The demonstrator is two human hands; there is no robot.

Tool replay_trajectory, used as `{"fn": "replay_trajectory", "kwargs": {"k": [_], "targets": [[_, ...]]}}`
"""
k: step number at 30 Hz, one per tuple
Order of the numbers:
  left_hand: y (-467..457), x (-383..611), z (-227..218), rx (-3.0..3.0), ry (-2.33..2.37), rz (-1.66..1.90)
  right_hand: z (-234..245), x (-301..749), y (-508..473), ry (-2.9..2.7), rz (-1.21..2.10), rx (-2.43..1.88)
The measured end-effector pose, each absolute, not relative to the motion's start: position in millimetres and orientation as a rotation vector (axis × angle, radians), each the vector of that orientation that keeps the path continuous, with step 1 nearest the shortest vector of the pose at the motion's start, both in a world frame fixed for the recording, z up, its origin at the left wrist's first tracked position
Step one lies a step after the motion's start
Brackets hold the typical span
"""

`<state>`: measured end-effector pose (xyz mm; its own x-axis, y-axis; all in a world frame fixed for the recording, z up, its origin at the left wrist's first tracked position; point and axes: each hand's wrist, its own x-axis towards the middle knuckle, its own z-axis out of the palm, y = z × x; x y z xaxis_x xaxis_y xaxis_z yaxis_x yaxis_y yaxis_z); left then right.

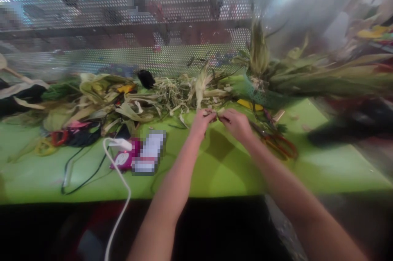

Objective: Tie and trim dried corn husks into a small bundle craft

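My left hand [204, 122] and my right hand [236, 122] are close together over the green table, fingers of both pinched. Between their fingertips shows a small pale piece of corn husk [220, 112], mostly hidden by the fingers. A fanned, pale corn husk [203, 82] rises just behind my left hand; whether the hand touches it I cannot tell. To the right of my right hand lie orange-handled scissors [284, 146], partly behind my forearm.
Dried husks and shreds [172, 93] pile along the perforated metal panel [147, 56]. A green basket [267, 97] holds a husk bundle [259, 50]. On the left are a phone [150, 152], a magenta packet [124, 160], a white cable [125, 185] and red-handled scissors [59, 138].
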<state>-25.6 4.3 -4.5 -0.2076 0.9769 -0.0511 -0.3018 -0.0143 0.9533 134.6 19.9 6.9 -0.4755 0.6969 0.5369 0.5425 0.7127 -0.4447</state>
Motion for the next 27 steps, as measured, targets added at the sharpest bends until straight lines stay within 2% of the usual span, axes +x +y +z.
{"fn": "replay_trajectory", "kwargs": {"k": [4, 7, 13, 16, 19, 22, 27], "targets": [[2, -25, -6, 1.224, 1.418, 1.374, 12, 133, 14, -2.297, 0.11, -0.993], [-1, -25, -1, 1.439, 1.505, 1.303, 15, 136, 17, -2.306, 0.152, -0.97], [-5, -35, 6, 1.238, 1.094, 1.052, 20, 154, 36, -2.12, 0.706, -0.906], [-6, -37, 7, 0.997, 0.898, 1.079, 23, 153, 37, -1.913, 1.069, -0.954], [-5, -34, 8, 0.814, 0.855, 1.201, 23, 145, 33, -1.775, 1.225, -0.965], [-3, -28, 6, 0.7, 0.893, 1.354, 17, 137, 28, -1.761, 1.14, -0.989], [3, -21, -4, 0.783, 1.035, 1.521, 9, 132, 21, -2.039, 0.521, -0.97]]}}
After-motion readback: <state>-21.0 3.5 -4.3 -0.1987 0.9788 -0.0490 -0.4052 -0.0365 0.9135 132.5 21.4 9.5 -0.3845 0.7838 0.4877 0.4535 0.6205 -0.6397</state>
